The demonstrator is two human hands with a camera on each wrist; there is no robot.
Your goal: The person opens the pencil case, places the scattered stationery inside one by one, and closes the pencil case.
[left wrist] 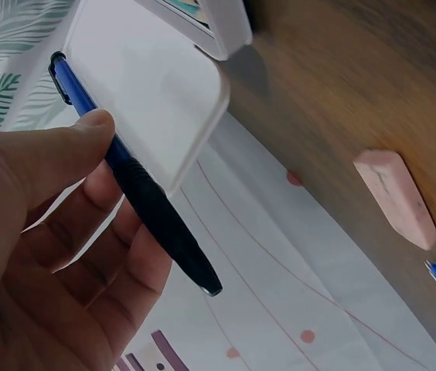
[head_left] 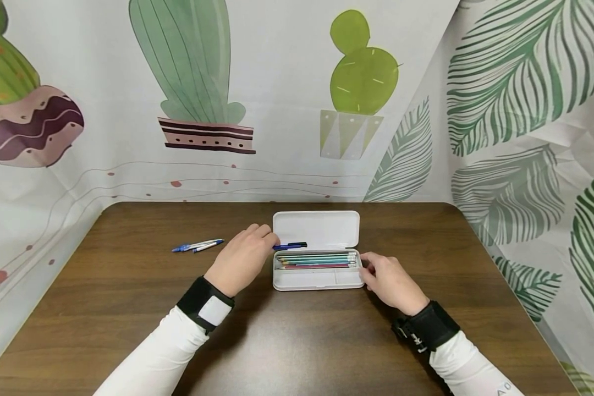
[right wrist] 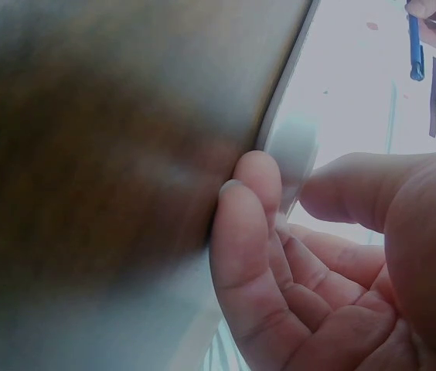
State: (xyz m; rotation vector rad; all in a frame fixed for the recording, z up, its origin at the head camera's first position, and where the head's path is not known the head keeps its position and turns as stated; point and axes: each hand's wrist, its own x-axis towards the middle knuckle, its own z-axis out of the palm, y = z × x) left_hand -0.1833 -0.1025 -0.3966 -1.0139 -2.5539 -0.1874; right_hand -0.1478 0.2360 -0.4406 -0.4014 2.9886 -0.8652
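Observation:
My left hand (head_left: 245,256) pinches a blue pen with a black grip (left wrist: 164,216) between thumb and fingers. In the head view that pen stretches over the hinge side of a white pencil case (head_left: 304,282). The case lies open, its lid (head_left: 317,228) folded back toward the wall. Several pencils (head_left: 319,259) lie side by side in its long rear compartment; the front compartments show bare white. At the case's right end, my right hand (head_left: 393,283) grips the wall, thumb on one side and fingertips on the other in the right wrist view.
Two blue-and-white pens (head_left: 198,246) lie together on the brown table (head_left: 326,341), left of my left hand. A pink eraser (left wrist: 397,197) shows in the left wrist view; my left hand hides it in the head view. A cactus-print cloth (head_left: 287,99) hangs behind the table.

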